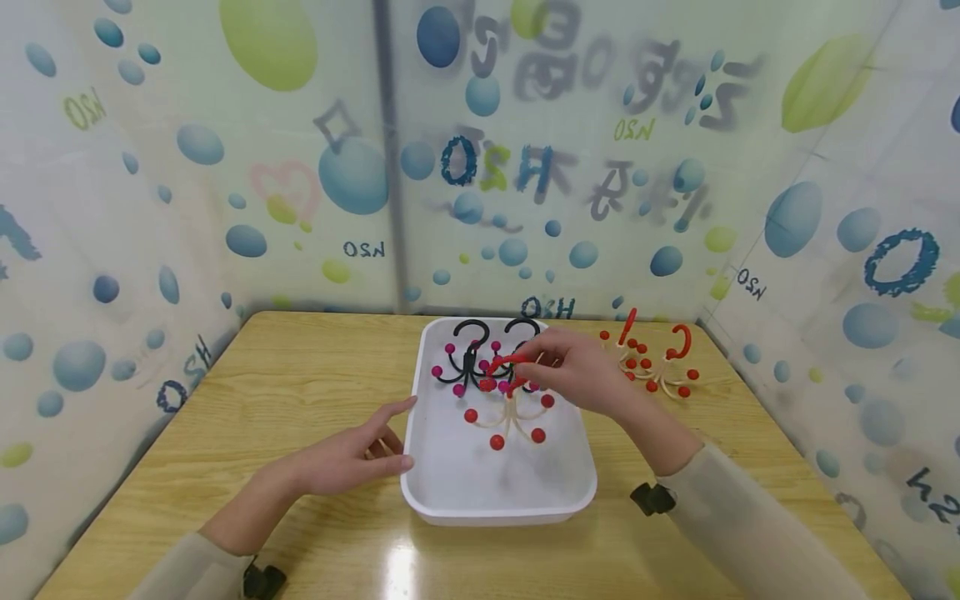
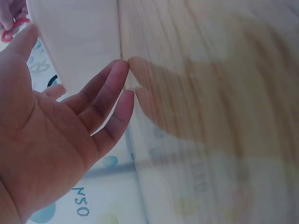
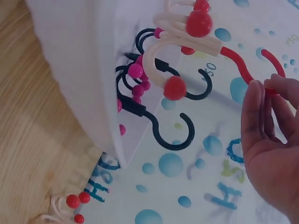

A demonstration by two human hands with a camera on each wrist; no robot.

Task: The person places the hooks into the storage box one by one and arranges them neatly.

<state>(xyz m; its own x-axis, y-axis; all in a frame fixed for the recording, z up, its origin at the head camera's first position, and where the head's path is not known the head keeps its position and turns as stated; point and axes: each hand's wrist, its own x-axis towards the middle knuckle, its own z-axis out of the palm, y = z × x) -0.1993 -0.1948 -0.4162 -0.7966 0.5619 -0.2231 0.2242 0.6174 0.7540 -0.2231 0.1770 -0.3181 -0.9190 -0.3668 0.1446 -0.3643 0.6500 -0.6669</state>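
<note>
My right hand (image 1: 581, 371) pinches the red curved top of a cream claw-shaped hanger hook (image 1: 509, 408) with red ball tips, held above the white tray (image 1: 498, 510). In the right wrist view, thumb and fingers meet on the red hook (image 3: 236, 60), its cream prongs hanging away from the hand. Two black hanger hooks (image 1: 468, 367) with pink ball tips lie at the tray's far end, the second partly behind the held one. My left hand (image 1: 348, 458) is at the tray's left side, its fingers loosely spread and its fingertips at the rim.
Two more cream hanger hooks (image 1: 663, 375) with red tops and red balls lie on the wooden table (image 1: 315, 358), right of the tray. Patterned sheeting (image 1: 300, 208) with blue and green ovals walls in the back and both sides.
</note>
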